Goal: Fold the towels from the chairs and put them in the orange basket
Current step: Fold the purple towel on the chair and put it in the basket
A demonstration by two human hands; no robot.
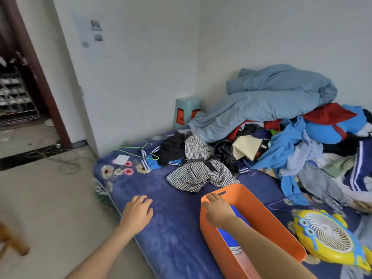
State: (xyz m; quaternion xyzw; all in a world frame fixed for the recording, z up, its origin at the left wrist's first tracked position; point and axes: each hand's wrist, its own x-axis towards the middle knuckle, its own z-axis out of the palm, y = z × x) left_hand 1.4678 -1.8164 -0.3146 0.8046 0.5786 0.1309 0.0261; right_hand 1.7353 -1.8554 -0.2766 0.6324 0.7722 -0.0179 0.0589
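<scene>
The orange basket point(267, 216) stands on a blue flowered bed cover point(173, 234). Inside it lie a folded blue towel point(227, 237) and a pinkish one underneath at the near end. My right hand point(216, 210) reaches into the basket at its left wall, resting on or just above the blue towel; whether it grips the cloth is hidden. My left hand point(137, 211) lies flat on the bed cover to the left of the basket, fingers apart and holding nothing. A wooden chair corner point(12, 242) shows at the lower left.
A big pile of clothes and a light blue quilt point(267, 105) fills the back right of the bed. A checked garment point(201, 176) lies just behind the basket. A yellow toy fan point(330, 236) sits right of it. Green hangers point(136, 150) lie at the bed's far corner.
</scene>
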